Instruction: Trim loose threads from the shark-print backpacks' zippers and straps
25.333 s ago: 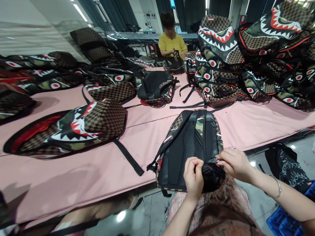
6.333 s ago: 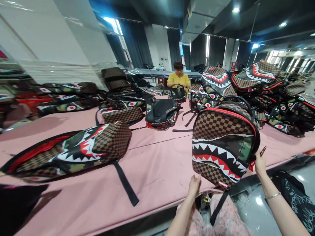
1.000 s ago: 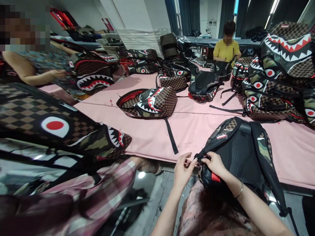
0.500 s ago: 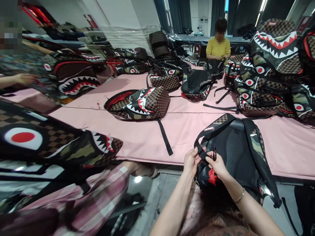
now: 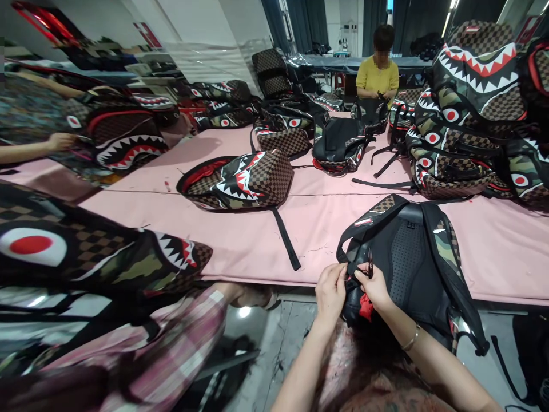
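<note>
A black backpack [image 5: 398,257] with checkered, camouflage-patterned shoulder straps lies back panel up, leaning over the table's near edge towards me. At its lower left side, my left hand [image 5: 331,293] pinches a black strap [image 5: 352,268]. My right hand [image 5: 374,288] grips the same strap between thumb and fingers, just to the right. Out of the top of my right fist sticks a slim dark tool that looks like thread snips [image 5: 370,260]. Under the right hand hangs a bit of red cloth [image 5: 366,307]. The strap's end is hidden by my fingers.
The pink table [image 5: 240,246] bears a shark-mouth backpack [image 5: 257,180] and a pile of similar bags [image 5: 463,137] at right. Another bag [image 5: 107,246] juts in from the left, above a plaid-clothed leg [image 5: 189,343]. A person in yellow [image 5: 377,74] works at the far side.
My hands have drawn closer together on the strap, and the left has turned more knuckles-up. The view has shifted slightly. At far left another person's hand has moved right, nearer a bag.
</note>
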### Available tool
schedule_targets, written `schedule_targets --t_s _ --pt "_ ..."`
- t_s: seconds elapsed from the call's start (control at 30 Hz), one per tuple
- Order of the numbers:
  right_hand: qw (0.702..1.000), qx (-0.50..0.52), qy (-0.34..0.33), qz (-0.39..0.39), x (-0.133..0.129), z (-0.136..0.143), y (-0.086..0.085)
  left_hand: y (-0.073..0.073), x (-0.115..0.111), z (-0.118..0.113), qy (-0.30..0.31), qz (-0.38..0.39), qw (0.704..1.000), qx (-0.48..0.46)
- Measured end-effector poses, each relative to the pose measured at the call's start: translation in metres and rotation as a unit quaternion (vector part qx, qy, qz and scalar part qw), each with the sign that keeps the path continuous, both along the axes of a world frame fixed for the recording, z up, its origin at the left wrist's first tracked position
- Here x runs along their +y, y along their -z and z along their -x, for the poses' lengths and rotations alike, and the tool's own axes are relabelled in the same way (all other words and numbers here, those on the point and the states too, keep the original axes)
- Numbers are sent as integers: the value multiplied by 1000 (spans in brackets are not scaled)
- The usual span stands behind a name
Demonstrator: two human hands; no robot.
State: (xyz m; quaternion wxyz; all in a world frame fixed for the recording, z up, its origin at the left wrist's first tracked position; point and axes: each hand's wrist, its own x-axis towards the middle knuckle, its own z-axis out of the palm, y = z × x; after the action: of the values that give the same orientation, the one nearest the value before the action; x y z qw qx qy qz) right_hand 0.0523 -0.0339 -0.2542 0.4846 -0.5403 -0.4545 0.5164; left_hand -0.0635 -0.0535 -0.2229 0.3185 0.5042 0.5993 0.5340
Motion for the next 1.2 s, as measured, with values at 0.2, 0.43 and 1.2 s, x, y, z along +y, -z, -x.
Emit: schedule_targets --t_s 0.2,0.43,1.2 --pt "998 -50 -9 -39 -3 -2 4 -8 3 3 56 90 988 112" --pt "990 -102 -42 -85 -12 -7 -3 -6 16 11 62 137 988 -23" --pt "978 -188 -29 -80 -37 -47 -38 -25 -13 -4 106 203 924 -308"
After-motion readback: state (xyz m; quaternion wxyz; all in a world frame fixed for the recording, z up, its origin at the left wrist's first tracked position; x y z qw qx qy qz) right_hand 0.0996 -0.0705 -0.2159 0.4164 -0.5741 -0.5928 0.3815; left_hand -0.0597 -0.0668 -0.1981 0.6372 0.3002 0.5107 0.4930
